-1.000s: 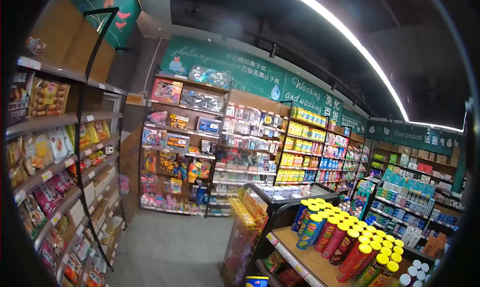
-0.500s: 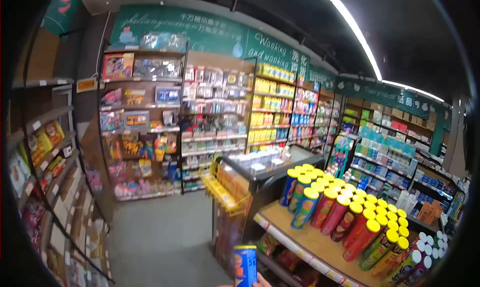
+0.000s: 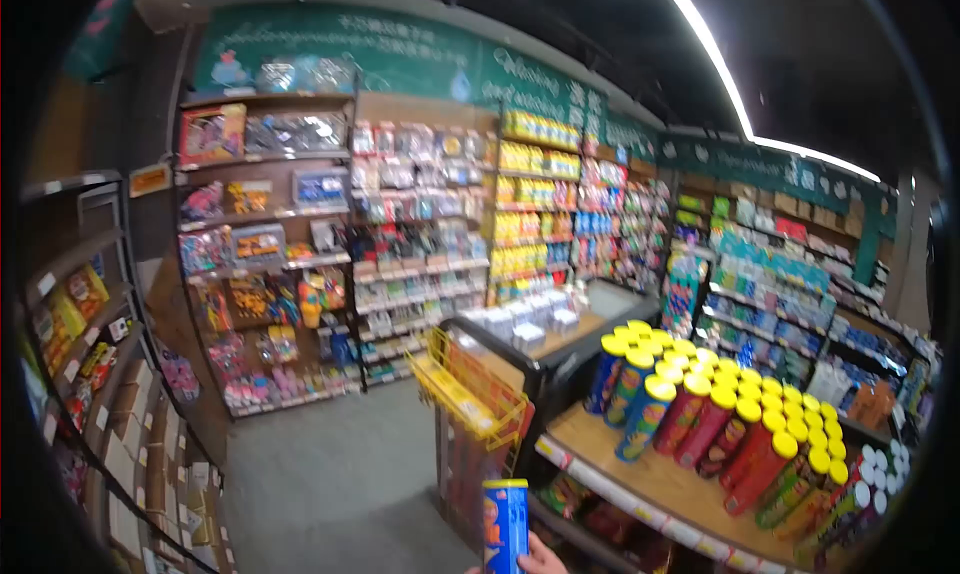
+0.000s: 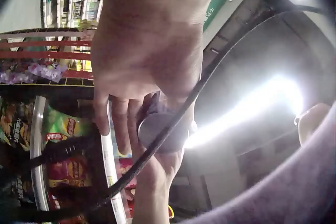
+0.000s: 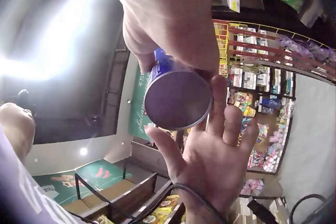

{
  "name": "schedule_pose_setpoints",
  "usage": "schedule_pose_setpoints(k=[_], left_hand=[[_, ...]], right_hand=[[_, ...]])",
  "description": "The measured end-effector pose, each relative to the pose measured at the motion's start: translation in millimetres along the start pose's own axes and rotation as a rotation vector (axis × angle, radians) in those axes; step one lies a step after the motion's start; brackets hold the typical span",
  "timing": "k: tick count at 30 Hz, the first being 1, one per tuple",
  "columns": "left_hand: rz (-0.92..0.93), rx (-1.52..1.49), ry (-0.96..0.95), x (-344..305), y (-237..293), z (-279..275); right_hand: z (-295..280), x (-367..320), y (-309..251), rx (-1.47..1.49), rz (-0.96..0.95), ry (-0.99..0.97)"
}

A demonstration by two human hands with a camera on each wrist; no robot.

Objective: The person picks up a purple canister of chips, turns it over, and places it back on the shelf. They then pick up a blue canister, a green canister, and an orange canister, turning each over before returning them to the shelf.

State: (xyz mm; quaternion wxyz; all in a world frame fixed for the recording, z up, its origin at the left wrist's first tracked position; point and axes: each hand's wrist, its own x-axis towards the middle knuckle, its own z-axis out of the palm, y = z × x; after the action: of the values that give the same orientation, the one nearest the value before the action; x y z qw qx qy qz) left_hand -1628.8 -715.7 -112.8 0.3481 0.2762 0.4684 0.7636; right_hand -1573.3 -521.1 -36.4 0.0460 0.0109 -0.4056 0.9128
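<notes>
A blue potato chip canister (image 3: 505,524) with a yellow lid stands upright at the bottom of the head view. My right hand (image 3: 543,556) grips its right side. From below, the right wrist view shows the canister's round dark base (image 5: 178,100), with the right hand (image 5: 170,29) curled around the body. My left hand (image 5: 215,150) has its thumb and index finger on either side of the canister near the base, its other fingers spread out. In the left wrist view the left hand (image 4: 149,56) partly covers the canister, whose base (image 4: 163,132) shows between both hands.
On the right, a wooden display shelf (image 3: 570,434) bears rows of yellow-lidded chip canisters (image 3: 715,404). A yellow wire rack (image 3: 465,399) hangs at the counter's end. Stocked shelves (image 3: 85,364) line the left, toy shelves (image 3: 265,264) the back, with grey floor (image 3: 330,474) between.
The canister has risen further into the head view, and the right hand on it has come into sight. The head view has turned to the right and a little down.
</notes>
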Motion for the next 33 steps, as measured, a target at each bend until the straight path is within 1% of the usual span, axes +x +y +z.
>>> schedule_pose_setpoints(k=[1, 2, 3, 5, 6, 7, 8, 10, 11, 13, 16, 18, 19, 20, 24, 28, 31, 33], left_hand=[[0.032, -0.053, -0.005, 2, -4, -2], [0.086, -0.120, -0.005, 7, -8, -3], [0.121, -0.163, -0.009, 6, -12, -3], [0.151, -0.192, 0.025, 9, -16, -1], [0.136, -0.136, 0.070, 9, -5, 4], [0.119, -0.080, 0.113, 9, 7, 9], [0.057, -0.019, 0.098, 9, 8, 2], [-0.080, 0.105, 0.068, 7, 5, -20], [-0.104, 0.132, 0.034, 6, 10, -20], [-0.149, 0.176, -0.018, 12, 30, -14], [-0.249, 0.152, 0.008, 23, 61, 6], [-0.299, 0.167, 0.020, 22, 67, 14], [-0.303, 0.215, 0.027, 24, 69, 15], [-0.246, 0.206, -0.013, 27, 64, 12], [-0.126, 0.316, -0.021, 32, 66, 8], [-0.172, 0.356, 0.004, 28, 72, 8], [-0.180, 0.459, -0.009, 29, 77, 7], [-0.152, 0.544, -0.031, 32, 70, 5]], right_hand=[[3, 4, -4, -0.021, -0.007, 0.010], [9, 5, -15, -0.010, 0.044, -0.057], [-16, 12, -3, -0.051, 0.111, -0.004], [27, 9, -19, -0.046, -0.009, 0.066], [22, 10, -19, -0.041, 0.031, 0.046], [11, 13, -17, -0.033, 0.075, 0.026], [2, 14, -16, -0.022, 0.123, 0.006], [-3, 15, -18, 0.002, 0.124, -0.011], [-4, 14, -18, 0.024, 0.127, -0.016], [-7, 13, -22, -0.021, 0.140, 0.008], [-9, 17, -30, -0.056, 0.098, -0.025], [-12, 16, -32, -0.059, 0.112, 0.008], [-14, 17, -33, -0.066, 0.100, 0.022], [-15, 17, -33, -0.075, 0.107, 0.023], [-12, 20, -35, -0.094, 0.098, 0.045], [-22, 19, -40, -0.179, 0.121, 0.028], [-24, 19, -37, -0.198, 0.115, 0.051], [-26, 18, -30, -0.190, 0.087, 0.060]])
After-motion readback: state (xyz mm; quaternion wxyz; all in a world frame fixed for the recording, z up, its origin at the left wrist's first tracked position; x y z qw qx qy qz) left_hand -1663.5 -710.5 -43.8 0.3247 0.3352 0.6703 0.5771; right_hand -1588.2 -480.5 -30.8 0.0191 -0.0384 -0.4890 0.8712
